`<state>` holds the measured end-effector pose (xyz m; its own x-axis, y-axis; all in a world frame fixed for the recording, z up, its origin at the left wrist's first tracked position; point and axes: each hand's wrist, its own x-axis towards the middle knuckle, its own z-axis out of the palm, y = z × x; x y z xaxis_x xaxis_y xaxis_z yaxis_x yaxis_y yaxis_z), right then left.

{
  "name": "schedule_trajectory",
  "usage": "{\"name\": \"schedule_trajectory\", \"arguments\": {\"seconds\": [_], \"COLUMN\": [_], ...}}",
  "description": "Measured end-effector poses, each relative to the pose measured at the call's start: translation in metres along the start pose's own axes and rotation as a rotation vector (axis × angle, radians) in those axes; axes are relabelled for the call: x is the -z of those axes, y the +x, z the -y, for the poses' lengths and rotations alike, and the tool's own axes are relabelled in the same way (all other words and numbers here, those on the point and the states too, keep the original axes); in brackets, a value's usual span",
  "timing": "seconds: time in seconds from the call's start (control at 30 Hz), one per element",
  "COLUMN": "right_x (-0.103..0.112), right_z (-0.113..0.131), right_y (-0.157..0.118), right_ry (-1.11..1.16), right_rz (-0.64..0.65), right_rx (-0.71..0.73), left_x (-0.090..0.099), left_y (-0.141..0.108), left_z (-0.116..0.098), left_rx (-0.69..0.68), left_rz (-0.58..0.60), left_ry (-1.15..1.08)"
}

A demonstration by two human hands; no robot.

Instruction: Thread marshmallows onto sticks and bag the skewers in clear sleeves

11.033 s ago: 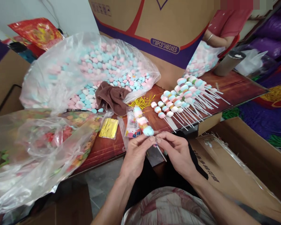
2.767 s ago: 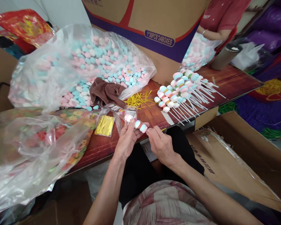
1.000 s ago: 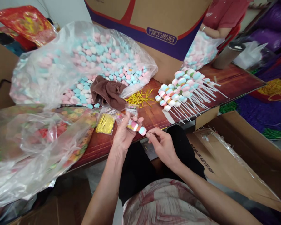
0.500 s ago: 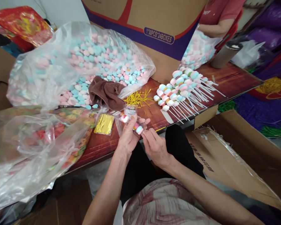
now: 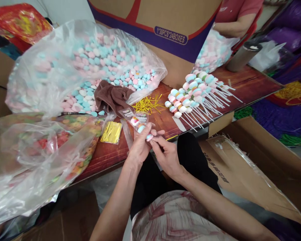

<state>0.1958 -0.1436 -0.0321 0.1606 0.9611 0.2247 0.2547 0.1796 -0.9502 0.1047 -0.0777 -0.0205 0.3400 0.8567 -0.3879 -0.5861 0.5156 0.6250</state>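
Observation:
A marshmallow skewer point(image 5: 141, 128) in a clear printed bag point(image 5: 141, 117) lies in my left hand point(image 5: 139, 144), thumb on top and fingers wrapped beneath. My right hand point(image 5: 166, 152) is closed in a pinch at the skewer's near end, just below its last marshmallow; the stick itself is hidden by the fingers. Just beyond the hands are loose gold twist ties point(image 5: 147, 105) and a brown cloth point(image 5: 111, 97). To the left lies a packet of gold twist ties point(image 5: 111, 132). Finished-looking marshmallow skewers point(image 5: 190, 95) are piled to the right, white sticks pointing towards me.
A big clear bag of pink, blue and white marshmallows point(image 5: 95, 63) covers the table's back left. Another plastic bag point(image 5: 40, 154) with colourful contents sits nearer. Behind stands a large carton point(image 5: 170, 20); an open cardboard box point(image 5: 240, 174) is low right. A person point(image 5: 237, 25) sits beyond, near a grey tumbler point(image 5: 243, 57).
The skewer has slid farther into the printed bag, with more marshmallows now showing beyond my left thumb. Both hands stay close together, my left slightly farther right.

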Motion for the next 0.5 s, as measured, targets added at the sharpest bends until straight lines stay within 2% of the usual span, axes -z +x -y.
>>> {"name": "schedule_trajectory", "arguments": {"seconds": [0.13,0.3,0.37,0.5], "right_x": [0.005,0.013,0.012,0.007], "right_z": [-0.001,-0.002,-0.002,-0.006], "right_y": [0.0,-0.001,0.0,0.0], "right_ry": [-0.002,-0.08,-0.114,-0.226], "right_rz": [-0.001,0.039,0.053,-0.024], "right_rx": [0.009,0.051,0.071,0.13], "left_x": [0.005,0.009,0.007,0.005], "left_y": [-0.001,0.005,0.007,0.008], "left_z": [-0.012,-0.024,-0.023,-0.018], "left_rx": [0.06,-0.127,-0.139,-0.166], "left_rz": [0.054,-0.046,-0.056,-0.093], "left_ry": [0.057,-0.02,-0.044,-0.097]}}
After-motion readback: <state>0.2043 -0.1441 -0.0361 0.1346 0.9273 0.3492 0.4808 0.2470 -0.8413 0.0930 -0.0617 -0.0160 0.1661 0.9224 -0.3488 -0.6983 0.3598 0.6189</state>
